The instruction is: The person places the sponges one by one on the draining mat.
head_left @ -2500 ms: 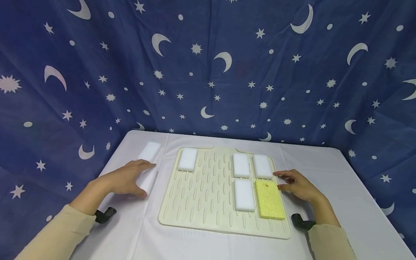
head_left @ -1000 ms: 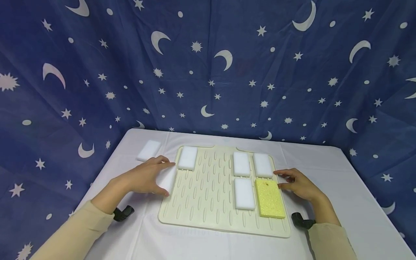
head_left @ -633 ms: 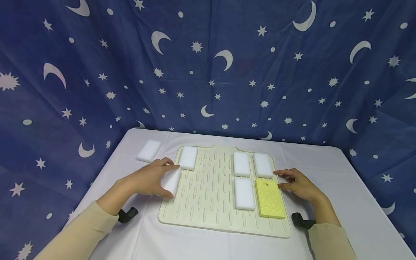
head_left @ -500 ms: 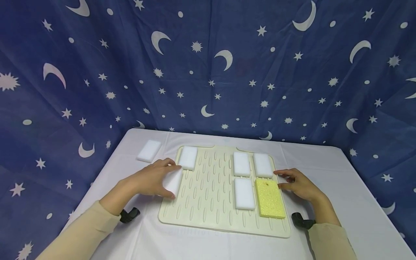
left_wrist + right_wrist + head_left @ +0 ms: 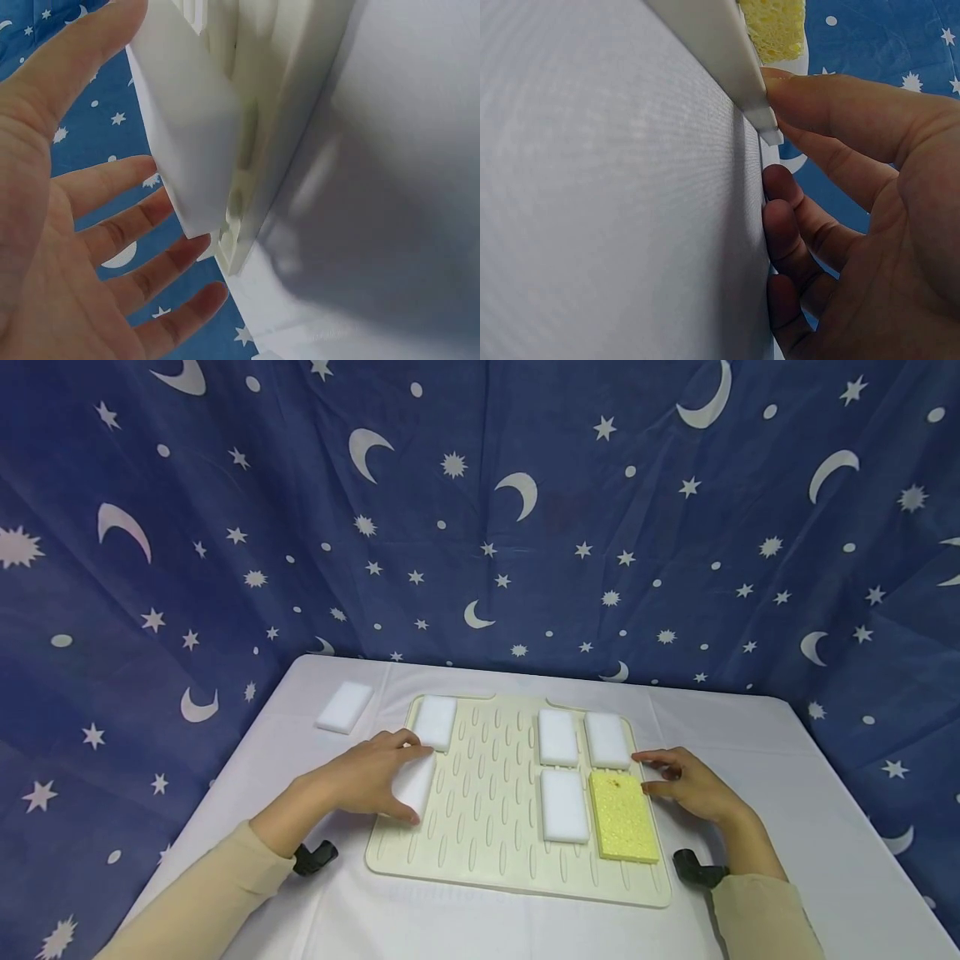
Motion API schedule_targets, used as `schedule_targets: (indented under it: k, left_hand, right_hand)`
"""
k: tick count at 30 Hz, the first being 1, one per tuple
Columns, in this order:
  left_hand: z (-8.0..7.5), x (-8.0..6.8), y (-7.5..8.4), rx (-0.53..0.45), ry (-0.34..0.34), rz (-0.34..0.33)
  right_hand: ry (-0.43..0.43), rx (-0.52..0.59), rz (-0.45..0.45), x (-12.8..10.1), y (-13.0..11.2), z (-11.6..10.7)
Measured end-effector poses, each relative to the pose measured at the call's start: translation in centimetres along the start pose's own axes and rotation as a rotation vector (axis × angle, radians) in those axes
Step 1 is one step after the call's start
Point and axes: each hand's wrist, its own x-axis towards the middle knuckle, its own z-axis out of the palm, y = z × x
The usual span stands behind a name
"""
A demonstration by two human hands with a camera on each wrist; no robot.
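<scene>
In the head view my left hand [image 5: 367,777] holds a white block-shaped sponge [image 5: 415,785] by its two ends, over the left side of a cream ribbed mat [image 5: 480,827]. The left wrist view has this sponge [image 5: 187,120] between thumb and fingertips, tilted against the mat; whether it fully rests there I cannot tell. My right hand [image 5: 686,785] lies at the mat's right edge, beside a yellow sponge [image 5: 624,817]. Seen from the right wrist, its thumb [image 5: 817,97] touches the mat's rim [image 5: 735,60], while the other fingers are bent loosely near the cloth.
Another white sponge [image 5: 435,722] sits at the mat's far left corner. Three more, including a nearer one [image 5: 564,806], lie on its right side. One white sponge [image 5: 345,707] is on the white-clothed table [image 5: 750,760], left of the mat. A blue star-patterned curtain [image 5: 480,527] hangs behind.
My left hand has moved right from the table's left side, bringing a white sponge from the cloth onto the mat's left part. The right hand has stayed in place.
</scene>
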Motion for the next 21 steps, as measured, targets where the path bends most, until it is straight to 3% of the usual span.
schedule_targets:
  k: [21]
  left_hand:
    - [1.1, 1.3, 0.6, 0.012, -0.020, -0.016]
  right_hand:
    - [-0.002, 0.012, -0.007, 0.0, -0.1, -0.1]
